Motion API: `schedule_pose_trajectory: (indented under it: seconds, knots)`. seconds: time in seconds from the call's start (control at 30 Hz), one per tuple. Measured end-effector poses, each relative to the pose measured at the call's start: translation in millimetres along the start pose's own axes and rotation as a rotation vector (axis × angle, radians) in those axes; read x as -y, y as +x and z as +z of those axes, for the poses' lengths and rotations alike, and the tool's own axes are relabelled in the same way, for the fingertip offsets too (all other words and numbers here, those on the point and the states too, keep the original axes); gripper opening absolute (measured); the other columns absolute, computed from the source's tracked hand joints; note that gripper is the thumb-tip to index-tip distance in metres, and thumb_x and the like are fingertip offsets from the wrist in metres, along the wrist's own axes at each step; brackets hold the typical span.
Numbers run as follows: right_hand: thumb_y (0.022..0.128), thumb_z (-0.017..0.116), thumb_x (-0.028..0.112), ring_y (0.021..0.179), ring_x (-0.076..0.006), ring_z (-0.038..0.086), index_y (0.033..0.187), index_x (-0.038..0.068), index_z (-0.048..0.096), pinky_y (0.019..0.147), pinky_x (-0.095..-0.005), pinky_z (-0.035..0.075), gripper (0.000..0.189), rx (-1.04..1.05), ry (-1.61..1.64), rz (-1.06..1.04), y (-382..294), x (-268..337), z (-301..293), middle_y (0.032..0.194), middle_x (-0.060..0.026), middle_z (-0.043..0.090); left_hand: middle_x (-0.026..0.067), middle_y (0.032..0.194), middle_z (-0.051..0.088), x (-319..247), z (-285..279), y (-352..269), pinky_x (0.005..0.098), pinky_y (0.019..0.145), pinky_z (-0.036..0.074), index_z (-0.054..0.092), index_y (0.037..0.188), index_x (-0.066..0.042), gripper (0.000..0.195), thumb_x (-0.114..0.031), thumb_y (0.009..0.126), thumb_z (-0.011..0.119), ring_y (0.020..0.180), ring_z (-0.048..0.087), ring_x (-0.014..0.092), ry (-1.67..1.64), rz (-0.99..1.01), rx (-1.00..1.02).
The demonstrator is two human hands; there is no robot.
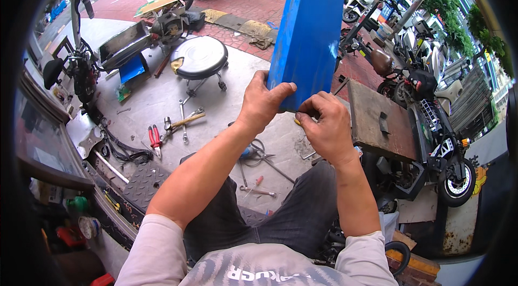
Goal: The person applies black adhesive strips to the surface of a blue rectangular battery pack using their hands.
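A long blue block (305, 39), which looks like a battery pack in plastic wrap, is held up in front of me, tilted. My left hand (265, 102) grips its lower left side, thumb on the near face and fingers behind. At the lower right end, my right hand (325, 126) pinches the block's bottom edge between thumb and bent fingers. Whether a small part or wire is also in that pinch is hidden. Below my forearms, on the floor, lie scissors (263, 156) and a screwdriver with a red handle (259, 180).
A round rolling stool (200, 57) stands ahead. A hammer (184, 121), red-handled pliers (155, 140) and wrenches (184, 124) lie on the floor to the left. An electric scooter (81, 55) stands at left; a dirty flat panel (380, 120) and a two-wheeler (437, 156) are at right.
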State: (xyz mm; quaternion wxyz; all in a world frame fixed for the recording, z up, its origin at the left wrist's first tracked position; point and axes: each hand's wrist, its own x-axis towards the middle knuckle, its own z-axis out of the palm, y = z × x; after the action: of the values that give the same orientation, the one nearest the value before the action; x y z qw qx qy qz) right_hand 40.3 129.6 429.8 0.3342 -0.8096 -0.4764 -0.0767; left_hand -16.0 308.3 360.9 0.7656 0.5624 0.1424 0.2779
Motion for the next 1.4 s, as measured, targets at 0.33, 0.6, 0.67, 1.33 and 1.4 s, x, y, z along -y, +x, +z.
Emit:
schedule_pose_trajectory:
  seconds: [0.33, 0.6, 0.67, 1.33, 1.4]
  knots:
    - [0.081, 0.076, 0.008, 0.084, -0.0345, 0.064, 0.085, 0.006, 0.063, 0.074, -0.048, 0.051, 0.014, 0.031, -0.142, -0.345, 9.5, -13.6, -0.6, 0.086, -0.0106, 0.063, 0.0222, 0.119, 0.07, 7.1, 4.2, 4.2, 0.0365, 0.084, 0.064, 0.051, 0.137, 0.014, 0.079, -0.034, 0.087, 0.088, 0.1, 0.073, 0.024, -0.1, 0.09, 0.002]
    - [0.082, 0.083, 0.003, 0.093, -0.0353, 0.068, 0.098, 0.006, 0.068, 0.081, -0.0484, 0.055, 0.022, -0.091, 0.074, -0.192, 2.0, -12.1, 4.5, 0.097, -0.0112, 0.067, 0.0209, 0.124, 0.067, -3.7, -0.4, 7.2, 0.0443, 0.077, 0.071, 0.048, 0.142, 0.013, 0.077, -0.031, 0.09, 0.085, 0.102, 0.077, 0.027, -0.137, -0.121, 0.028]
    - [0.083, 0.083, 0.005, 0.093, -0.0357, 0.068, 0.096, 0.006, 0.07, 0.08, -0.0486, 0.055, 0.019, -0.087, -0.016, -0.203, 4.0, -6.4, 4.9, 0.096, -0.0115, 0.068, 0.0209, 0.123, 0.067, -3.0, -1.5, 7.3, 0.0445, 0.077, 0.071, 0.048, 0.142, 0.013, 0.077, -0.031, 0.091, 0.085, 0.102, 0.077, 0.027, -0.131, -0.108, 0.037]
    - [0.079, 0.08, 0.005, 0.082, -0.0354, 0.067, 0.09, 0.005, 0.068, 0.073, -0.0481, 0.054, 0.016, -0.02, 0.031, -0.314, 15.7, -18.9, 10.8, 0.09, -0.0111, 0.067, 0.0239, 0.115, 0.07, 1.2, -4.4, 13.8, 0.0407, 0.067, 0.069, 0.047, 0.141, 0.012, 0.079, -0.035, 0.09, 0.086, 0.089, 0.078, 0.028, -0.231, -0.263, 0.009]
    - [0.082, 0.08, 0.0, 0.08, -0.0333, 0.069, 0.095, 0.002, 0.071, 0.072, -0.0435, 0.057, 0.016, -0.068, 0.088, -0.229, 12.7, -10.2, 12.0, 0.092, -0.0128, 0.068, 0.0238, 0.115, 0.071, 3.4, -4.8, 15.1, 0.0407, 0.067, 0.069, 0.048, 0.14, 0.012, 0.079, -0.036, 0.09, 0.086, 0.088, 0.078, 0.027, -0.225, -0.251, -0.012]
